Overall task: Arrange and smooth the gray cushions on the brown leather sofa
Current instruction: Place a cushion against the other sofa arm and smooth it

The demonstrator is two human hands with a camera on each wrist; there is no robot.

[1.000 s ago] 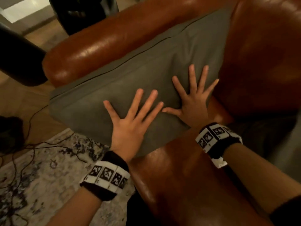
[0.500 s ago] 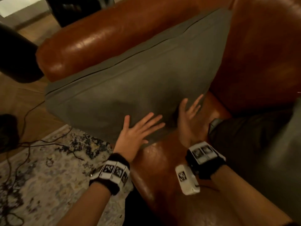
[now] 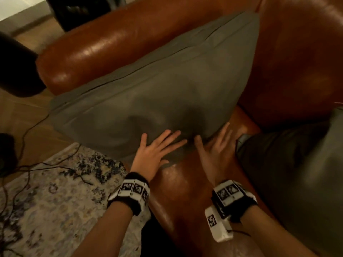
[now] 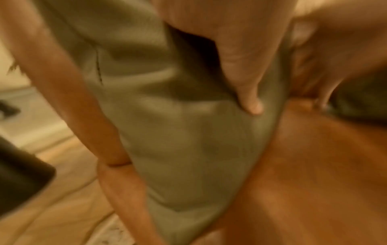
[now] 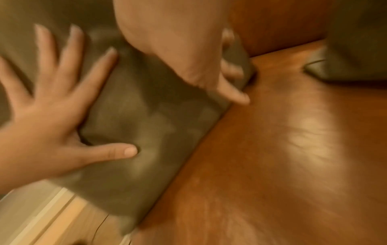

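While both hands sit low on it, the cushion point(image 3: 157, 93) leans against the sofa point(image 3: 297, 62) armrest and back corner, its lower edge on the seat and one corner hanging past the seat front over the rug point(image 3: 46, 201). Head view: left hand point(image 3: 154, 151) flat on the cushion's lower edge, fingers straight and slightly spread, thumb along the bottom seam. Right hand point(image 3: 215, 151) beside it, fingers straight, edge-on at the cushion's bottom right corner where it meets the seat; palm contact unclear. Second cushion point(image 3: 297, 173) lies on the seat at right, just beside the right hand, blurred. Marker bands on both wrists. Cables point(image 3: 27, 164) trail over rug and wood floor at left.

Left wrist view, blurred: cushion point(image 4: 188, 132) fills the middle, creased; a left fingertip point(image 4: 253, 106) presses into the fabric, another finger runs straight down the left side. Sofa point(image 4: 314, 174) seat leather at right.

Right wrist view, blurred: left hand point(image 5: 52, 116) splayed flat on the cushion point(image 5: 146, 124), thumb stretched out on the fabric. Right hand point(image 5: 188, 58) comes down from the top, fingers extended toward the cushion corner at the seat line; exact touch cannot be told. Sofa point(image 5: 282, 149) seat shiny at right, second cushion point(image 5: 345, 49) at top right corner.
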